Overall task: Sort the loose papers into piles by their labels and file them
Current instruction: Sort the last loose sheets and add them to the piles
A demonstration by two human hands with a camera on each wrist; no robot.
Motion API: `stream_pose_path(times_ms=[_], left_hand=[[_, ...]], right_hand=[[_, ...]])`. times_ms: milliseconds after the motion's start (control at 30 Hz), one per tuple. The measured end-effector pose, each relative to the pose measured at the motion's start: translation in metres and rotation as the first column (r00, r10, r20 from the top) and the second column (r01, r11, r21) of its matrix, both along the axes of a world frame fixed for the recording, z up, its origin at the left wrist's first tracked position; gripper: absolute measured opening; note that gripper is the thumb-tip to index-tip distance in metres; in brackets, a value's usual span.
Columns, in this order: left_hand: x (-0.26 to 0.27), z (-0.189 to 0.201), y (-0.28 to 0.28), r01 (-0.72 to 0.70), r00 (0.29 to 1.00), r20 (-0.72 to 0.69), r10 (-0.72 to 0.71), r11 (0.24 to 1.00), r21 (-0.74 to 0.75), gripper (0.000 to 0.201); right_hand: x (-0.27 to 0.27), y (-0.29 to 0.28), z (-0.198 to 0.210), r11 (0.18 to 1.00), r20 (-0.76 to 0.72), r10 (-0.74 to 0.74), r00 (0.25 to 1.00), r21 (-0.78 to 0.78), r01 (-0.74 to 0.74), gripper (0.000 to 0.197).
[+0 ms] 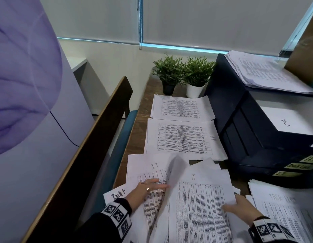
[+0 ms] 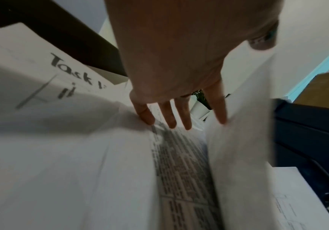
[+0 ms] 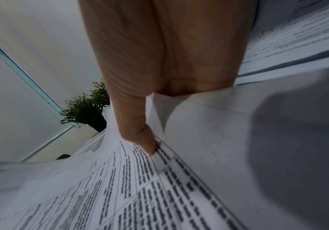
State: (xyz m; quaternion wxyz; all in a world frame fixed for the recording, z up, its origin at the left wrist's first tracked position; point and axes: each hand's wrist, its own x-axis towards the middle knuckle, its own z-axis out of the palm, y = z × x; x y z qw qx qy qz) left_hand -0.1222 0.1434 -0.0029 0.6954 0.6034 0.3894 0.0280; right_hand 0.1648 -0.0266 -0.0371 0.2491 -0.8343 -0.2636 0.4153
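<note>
Two hands on the loose papers (image 1: 201,199): left hand (image 1: 145,189) flat, fingers straight; right hand (image 1: 239,207) pinching a sheet's edge.

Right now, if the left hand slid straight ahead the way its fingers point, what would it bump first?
Probably the curled-up sheet. The left hand lies flat on the IT paper, fingers aimed at that lifted sheet, which the right hand holds. Depth is unclear.
</note>
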Motion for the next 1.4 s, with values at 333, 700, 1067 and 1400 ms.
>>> stream_pose_path(times_ms=[333,700,1067,1400], left_hand=[[0.006,-0.013,0.018,0.016,0.870,-0.419,0.259,0.835,0.550,0.066],[0.003,0.008,0.049,0.285,0.778,-0.604,0.174,0.758,0.586,0.034],[-0.003,-0.008,0.013,-0.235,0.971,0.132,0.201,0.904,0.356,0.084],[-0.019,0.037,0.037,-0.444,0.892,0.091,0.443,0.820,0.360,0.019]], right_hand=[[0.002,0.001,-0.006,0.998,0.019,-0.005,1.000,-0.063,0.006,0.027],[0.000,0.002,0.000,1.000,-0.032,0.011,0.999,-0.006,-0.011,0.017],[0.007,0.000,-0.003,1.000,-0.062,0.022,0.998,-0.014,-0.023,0.029],[0.022,-0.016,-0.022,0.995,-0.161,-0.035,0.986,0.089,0.050,0.102]])
